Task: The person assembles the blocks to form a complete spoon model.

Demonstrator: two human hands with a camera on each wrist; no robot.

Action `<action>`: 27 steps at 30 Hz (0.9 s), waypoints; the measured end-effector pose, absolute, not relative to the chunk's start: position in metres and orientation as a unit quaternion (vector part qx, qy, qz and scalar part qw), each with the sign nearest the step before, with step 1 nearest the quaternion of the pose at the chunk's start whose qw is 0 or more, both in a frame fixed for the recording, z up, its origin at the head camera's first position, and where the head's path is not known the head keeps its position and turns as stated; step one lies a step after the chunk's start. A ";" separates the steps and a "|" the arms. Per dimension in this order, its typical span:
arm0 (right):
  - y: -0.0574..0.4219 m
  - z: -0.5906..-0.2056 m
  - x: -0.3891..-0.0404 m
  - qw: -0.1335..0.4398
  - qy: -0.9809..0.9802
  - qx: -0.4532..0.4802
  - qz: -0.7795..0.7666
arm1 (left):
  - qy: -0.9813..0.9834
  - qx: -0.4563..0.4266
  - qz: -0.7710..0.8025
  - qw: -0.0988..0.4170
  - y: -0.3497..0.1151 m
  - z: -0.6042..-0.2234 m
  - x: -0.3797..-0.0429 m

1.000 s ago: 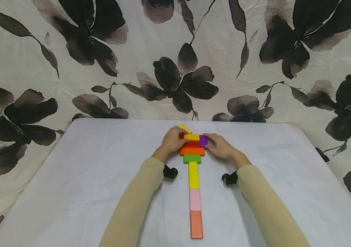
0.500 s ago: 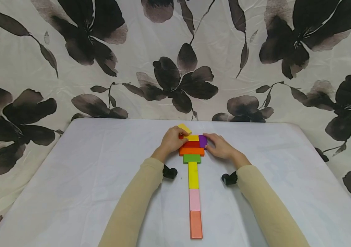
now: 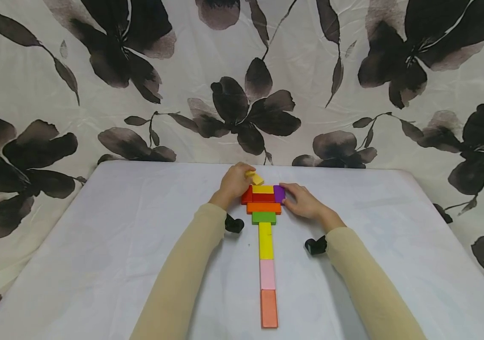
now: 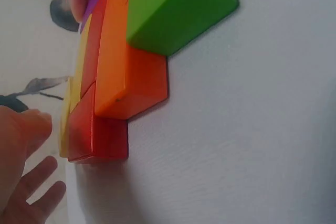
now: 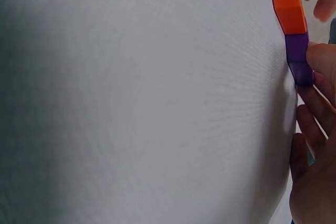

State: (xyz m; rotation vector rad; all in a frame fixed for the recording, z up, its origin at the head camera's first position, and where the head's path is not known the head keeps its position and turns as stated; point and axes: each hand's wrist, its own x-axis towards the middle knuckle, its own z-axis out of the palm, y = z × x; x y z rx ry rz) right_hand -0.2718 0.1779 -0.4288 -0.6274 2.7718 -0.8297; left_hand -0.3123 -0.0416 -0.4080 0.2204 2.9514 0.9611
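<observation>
My left hand (image 3: 235, 180) is at the far left of the block figure, its fingertips right at a yellow block (image 3: 257, 179) lying askew at the top. In the left wrist view its thumb and fingers are spread apart, with nothing between them. My right hand (image 3: 302, 200) pinches a purple block (image 3: 279, 193), thumb at the near end and index finger at the far end. Left of the purple block lie a yellow block (image 3: 263, 189), a red block (image 3: 263, 198) and another red block (image 3: 246, 195). An orange block (image 4: 113, 56) runs along their near side.
A green block (image 3: 264, 217) adjoins the orange one. From it a column runs toward me: a long yellow block (image 3: 265, 241), a pink block (image 3: 267, 274) and a salmon block (image 3: 269, 309). The white table (image 3: 97, 264) ends at a floral cloth (image 3: 242, 61) behind.
My left hand has let go of the left red block and moved away from me to the top yellow block, exposing the red block. My right hand stays at the purple block.
</observation>
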 end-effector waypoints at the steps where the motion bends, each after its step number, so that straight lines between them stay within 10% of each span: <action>1: 0.178 -0.429 -0.272 0.092 0.933 -0.209 -0.280 | 0.949 0.078 0.304 0.024 -0.042 -0.407 -0.314; 11: 0.178 -0.431 -0.273 0.094 0.932 -0.209 -0.282 | 0.964 0.096 0.228 0.100 -0.044 -0.408 -0.321; 27: 0.179 -0.433 -0.274 0.096 0.934 -0.201 -0.281 | 0.979 0.078 0.187 0.026 -0.050 -0.411 -0.323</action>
